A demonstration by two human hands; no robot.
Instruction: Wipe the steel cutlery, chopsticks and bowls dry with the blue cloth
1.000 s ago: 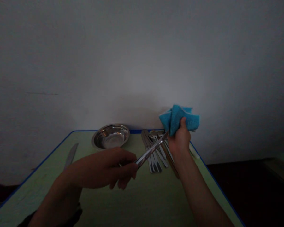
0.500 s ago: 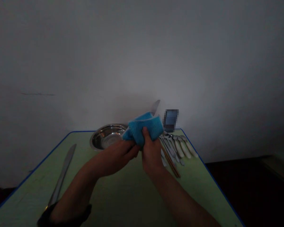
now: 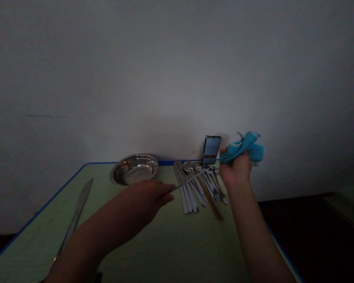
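My left hand (image 3: pixel 153 196) is closed on a table knife (image 3: pixel 188 181), which slants up to the right, thin edge showing, over the laid-out cutlery. Farther right, my right hand (image 3: pixel 237 169) grips a crumpled blue cloth (image 3: pixel 244 148), raised above the table's back right edge. Knife and cloth look apart. Beneath the held knife lie several table knives (image 3: pixel 185 196), forks and spoons (image 3: pixel 212 182), and a pair of brown chopsticks (image 3: pixel 211 200). White-handled spoons at the right are mostly hidden behind my right hand.
A shiny metal bowl (image 3: pixel 134 171) sits at the back left of the green, blue-edged table (image 3: pixel 165 251). Another large knife (image 3: pixel 79 208) lies at the left, partly behind my left forearm. A phone (image 3: pixel 211 150) leans against the wall behind the cutlery.
Half a second ago both hands met at the middle, with the cloth wrapped round the knife and its blade tip sticking out. Since then the right hand has moved right with the cloth, baring the knife.
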